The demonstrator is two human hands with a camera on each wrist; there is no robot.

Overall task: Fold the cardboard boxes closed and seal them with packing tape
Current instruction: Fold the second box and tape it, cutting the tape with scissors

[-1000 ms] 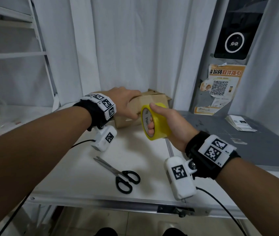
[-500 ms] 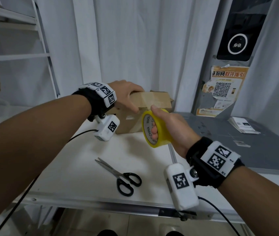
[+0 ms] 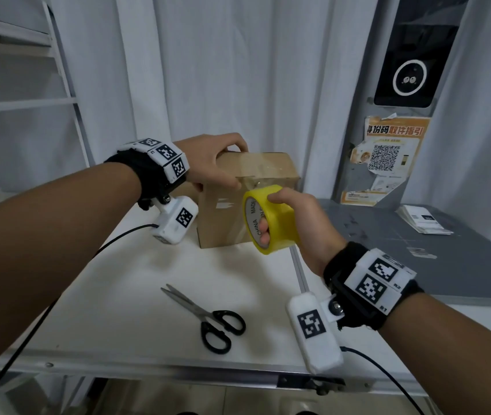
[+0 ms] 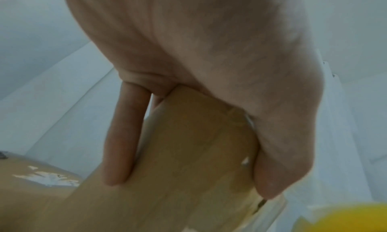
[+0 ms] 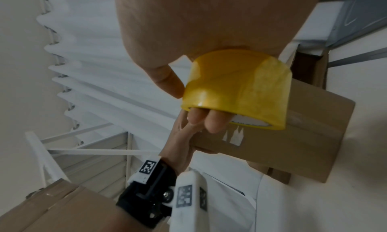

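A small brown cardboard box [image 3: 220, 223] stands at the back of the white table, flaps closed, clear tape across its top. My left hand [image 3: 217, 166] grips its top left edge, thumb on the near face and fingers [image 4: 123, 136] down the far side. My right hand [image 3: 295, 217] holds a yellow tape roll [image 3: 271, 220] against the box's near right face, thumb on the rim and fingers through the core. In the right wrist view the tape roll [image 5: 236, 90] lies against the box [image 5: 293, 136].
Black-handled scissors [image 3: 208, 316] lie on the white table [image 3: 118, 295] in front of the box. A grey table [image 3: 417, 235] with a stack of papers [image 3: 420, 223] adjoins on the right. White curtains hang behind. Another cardboard box [image 5: 52, 207] shows in the right wrist view.
The box has been turned upright, with its taped top showing. My left hand shifted to the top left edge. My right hand kept the roll at the box's near face.
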